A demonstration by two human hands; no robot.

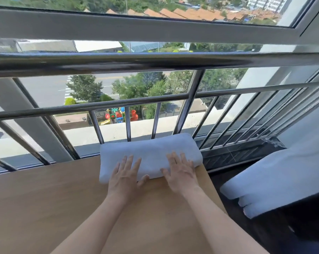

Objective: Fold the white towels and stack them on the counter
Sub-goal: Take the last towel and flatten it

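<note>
Where the steel railing [155,60] crosses the window [136,28], the wooden counter [45,198] meets its lower bars. Beyond the counter's right edge, more white towels [276,176] lie heaped on a dark surface [301,222], apart from the counter. A folded white towel [151,148] lies along the counter's far edge by the far right corner, its right end reaching the right edge. Both hands press flat on its near side, fingers straight and spread, gripping nothing: left hand [124,177] on the left half, right hand [181,174] on the right half
</note>
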